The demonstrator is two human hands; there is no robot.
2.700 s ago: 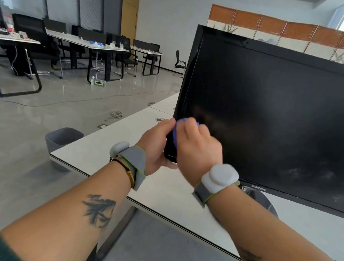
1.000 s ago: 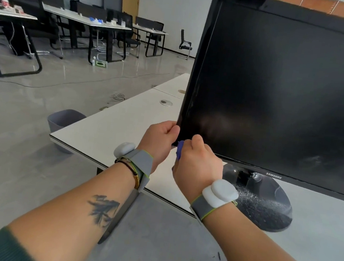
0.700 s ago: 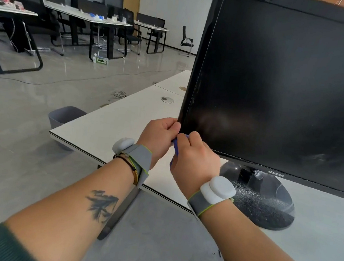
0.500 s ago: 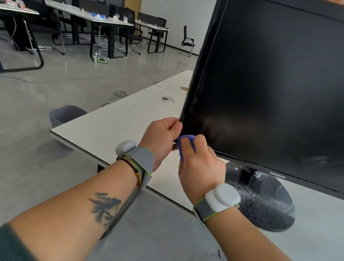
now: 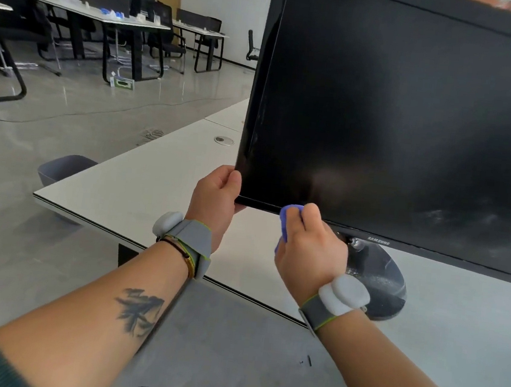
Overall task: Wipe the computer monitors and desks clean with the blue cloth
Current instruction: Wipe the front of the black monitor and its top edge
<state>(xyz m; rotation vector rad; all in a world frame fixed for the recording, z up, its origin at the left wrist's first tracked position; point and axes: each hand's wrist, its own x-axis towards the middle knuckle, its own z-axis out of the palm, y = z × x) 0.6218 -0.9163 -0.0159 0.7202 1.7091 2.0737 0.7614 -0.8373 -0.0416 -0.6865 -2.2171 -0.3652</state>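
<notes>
- Head view: my left hand [image 5: 216, 198] gripped the lower left corner of the large black flat-screen monitor [image 5: 398, 113], fingers curled round its edge.
- My right hand [image 5: 308, 246] was closed round the small bunched blue cloth [image 5: 286, 221], pressing it against the monitor's bottom bezel near that corner.
- The monitor stood on its glossy dark oval base [image 5: 377, 278], speckled with dust, on the white flat-topped desk [image 5: 141, 187].
- A grey plastic bin [image 5: 61, 166] sat on the floor just beyond the desk's left edge.
</notes>
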